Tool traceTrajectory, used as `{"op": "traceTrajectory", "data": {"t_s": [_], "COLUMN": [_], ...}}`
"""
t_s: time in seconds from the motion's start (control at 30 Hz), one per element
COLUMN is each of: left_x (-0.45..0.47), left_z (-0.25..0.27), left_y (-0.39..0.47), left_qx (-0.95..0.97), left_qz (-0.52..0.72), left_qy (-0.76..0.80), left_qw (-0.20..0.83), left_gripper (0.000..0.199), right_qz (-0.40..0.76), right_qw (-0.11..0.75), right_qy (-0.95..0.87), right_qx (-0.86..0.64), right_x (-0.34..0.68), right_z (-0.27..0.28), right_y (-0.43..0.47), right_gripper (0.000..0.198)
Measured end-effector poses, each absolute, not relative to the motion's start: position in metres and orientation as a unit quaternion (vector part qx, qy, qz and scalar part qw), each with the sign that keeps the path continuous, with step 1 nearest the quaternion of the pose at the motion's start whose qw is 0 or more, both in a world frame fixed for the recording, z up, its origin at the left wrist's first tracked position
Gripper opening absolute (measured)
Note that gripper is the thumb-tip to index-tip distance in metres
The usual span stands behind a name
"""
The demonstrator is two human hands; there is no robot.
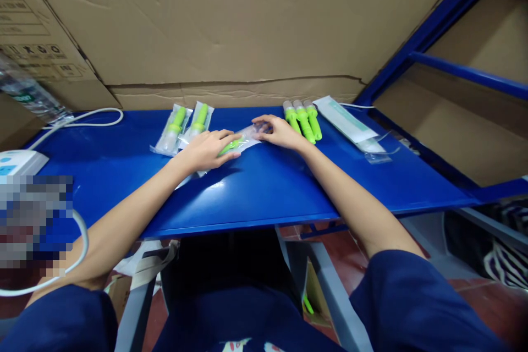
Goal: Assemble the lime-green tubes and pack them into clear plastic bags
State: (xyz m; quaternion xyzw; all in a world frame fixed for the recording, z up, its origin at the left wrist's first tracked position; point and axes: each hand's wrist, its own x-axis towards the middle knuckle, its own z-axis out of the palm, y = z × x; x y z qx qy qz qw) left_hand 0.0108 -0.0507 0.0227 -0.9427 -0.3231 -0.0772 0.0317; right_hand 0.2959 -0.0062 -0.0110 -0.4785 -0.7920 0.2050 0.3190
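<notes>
while left fingers (225, 138) overlap the bagged tool (236, 144), right fingers (264, 119) touch it.

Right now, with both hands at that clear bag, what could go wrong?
The clear bag looks thin and has a hand at each end, so it might crease or tear.
The right hand is close to the three unbagged green tools and could knock them out of their row.
The left hand is right beside two bagged green tools and might nudge them.
</notes>
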Motion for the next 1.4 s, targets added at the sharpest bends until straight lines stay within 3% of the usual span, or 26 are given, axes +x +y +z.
{"op": "traceTrajectory", "data": {"t_s": [0.17, 0.33, 0.63, 0.77, 1.0, 1.4], "left_x": [0.009, 0.010, 0.017, 0.018, 0.021, 0.021], "left_z": [0.020, 0.014, 0.009, 0.004, 0.001, -0.006], "left_y": [-0.047, -0.042, -0.043, -0.041, -0.046, -0.039], "left_qx": [-0.933, -0.921, -0.848, -0.803, -0.764, -0.754], "left_qz": [-0.107, -0.173, -0.266, -0.289, -0.279, -0.315], "left_qy": [-0.342, -0.338, -0.414, -0.444, -0.404, -0.419], "left_qw": [-0.026, -0.085, -0.194, -0.273, -0.418, -0.396], "left_gripper": [0.051, 0.045, 0.039, 0.046, 0.058, 0.069], "right_qz": [0.174, 0.202, 0.484, 0.547, 0.479, 0.498], "right_qw": [0.387, 0.375, 0.406, 0.398, 0.416, 0.368], "right_qy": [-0.718, -0.684, -0.525, -0.514, -0.582, -0.628], "right_qx": [-0.553, -0.592, -0.570, -0.527, -0.509, -0.471], "right_x": [0.296, 0.287, 0.255, 0.248, 0.246, 0.238], "right_z": [-0.010, -0.008, 0.004, 0.006, 0.005, -0.001], "right_y": [-0.007, -0.012, -0.031, -0.037, -0.038, -0.040], "right_gripper": [0.036, 0.016, 0.015, 0.020, 0.008, 0.013]}}
